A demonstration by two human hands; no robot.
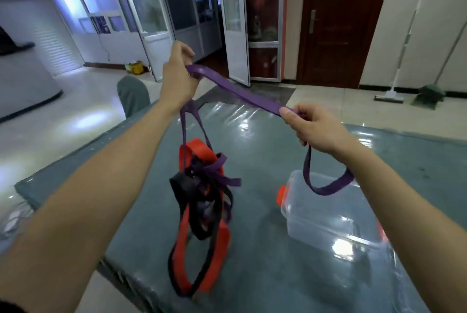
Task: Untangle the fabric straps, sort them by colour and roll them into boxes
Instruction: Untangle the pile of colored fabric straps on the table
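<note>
Holding a flat purple fabric strap (242,94) taut, left hand (178,77) gripping high & right hand (312,127) pinching it lower, lifts the red/black/purple tangle (202,201) off the grey-green table (265,249), prob. to work it loose; clear plastic box (326,214) lies near.

A single view, worn at head height by the person, faces forward and tilts down across the tabletop (265,274). Both bare forearms enter from the lower left and lower right corners and reach to mid-frame. The left hand (177,77) and right hand (313,128) therefore sit close to the lens, with the purple strap (242,92) between them just above centre. The wide lens bends the tabletop's edges and takes in the far room across the upper third, with floor (75,115) at left and a brown door (336,22) at upper right.
</note>
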